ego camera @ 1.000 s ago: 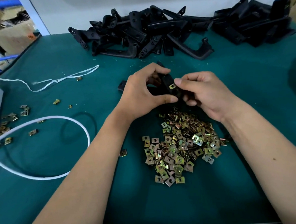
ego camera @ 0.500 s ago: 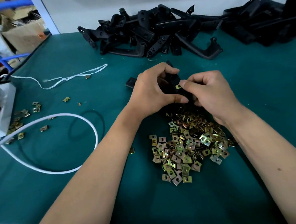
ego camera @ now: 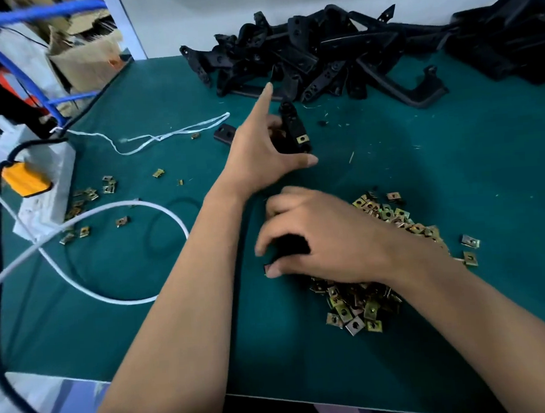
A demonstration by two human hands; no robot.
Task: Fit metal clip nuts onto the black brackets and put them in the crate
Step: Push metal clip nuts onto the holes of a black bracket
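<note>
One green table carries everything: along its far edge a big heap of black brackets, nearer the front a pile of clip nuts. The left hand holds one bracket with a clip nut on it, forefinger stretched out straight (thumb flat beneath). The right hand hovers with curled fingers at the pile's left edge; blurred, so I cannot tell if it grips anything.
</note>
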